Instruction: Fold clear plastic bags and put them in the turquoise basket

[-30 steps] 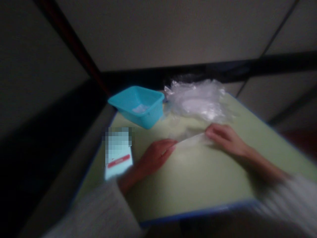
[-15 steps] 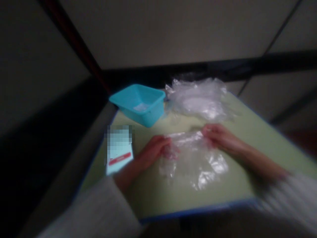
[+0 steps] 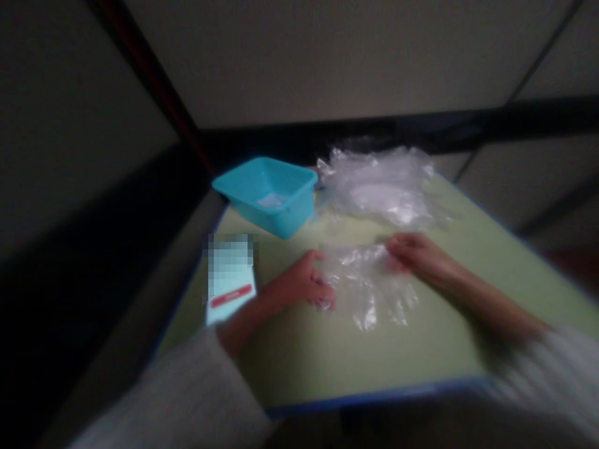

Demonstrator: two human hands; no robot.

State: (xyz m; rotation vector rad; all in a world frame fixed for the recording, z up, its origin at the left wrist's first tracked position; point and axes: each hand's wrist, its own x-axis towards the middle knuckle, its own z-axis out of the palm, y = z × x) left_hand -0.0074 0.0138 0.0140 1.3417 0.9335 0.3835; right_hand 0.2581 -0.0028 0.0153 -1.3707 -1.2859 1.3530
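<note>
A clear plastic bag [image 3: 367, 284] lies spread between my two hands over the table, its lower part creased and shiny. At its top right corner my right hand [image 3: 412, 252] is closed, pinching the film between thumb and fingers. My left hand [image 3: 306, 280] is at the bag's left edge, thumb and fingers apart, with the fingertips touching or very near the film. Blur hides the exact contact there.
A turquoise plastic basin [image 3: 285, 215] stands at the back left with a pale piece inside. Beside it is a heap of clear plastic bags [image 3: 384, 187]. A phone [image 3: 231, 296] with a lit screen and red bar lies left on the yellow-green table [image 3: 337, 368], which has a blue edge.
My left hand has loosened from the bag's top left corner, its thumb and fingers now apart. The bag's lower part has drawn up and lies flatter. My right hand keeps its pinch.
</note>
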